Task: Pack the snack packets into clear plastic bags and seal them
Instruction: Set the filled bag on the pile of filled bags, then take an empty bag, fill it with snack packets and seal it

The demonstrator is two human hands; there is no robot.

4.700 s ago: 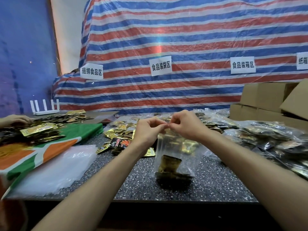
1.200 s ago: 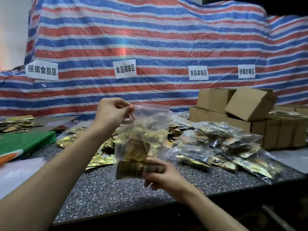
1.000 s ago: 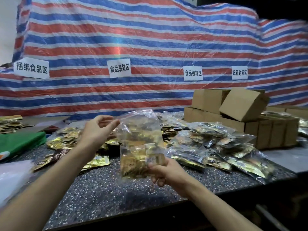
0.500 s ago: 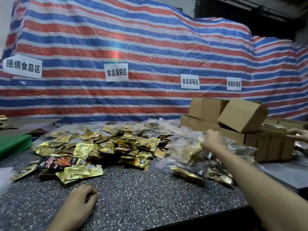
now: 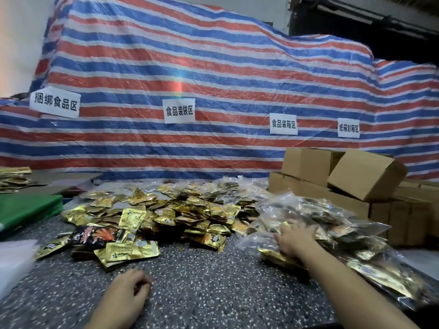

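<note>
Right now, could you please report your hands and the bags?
Left hand empty, on table. Right hand resting on filled bags. Loose packets piled ahead; no bag held.

Speckled table [image 5: 202, 293]: loose snack packets [image 5: 152, 214] mid-surface, filled clear bags [image 5: 332, 224] right edge, cardboard boxes [image 5: 344, 176] far-right corner.

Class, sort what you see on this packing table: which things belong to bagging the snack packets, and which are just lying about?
Belong to the job: loose snack packets; filled clear bags, with the right hand resting on them; left hand, idle on the table.

Just lying about: cardboard boxes; green cloth; striped tarp; paper signs.
</note>
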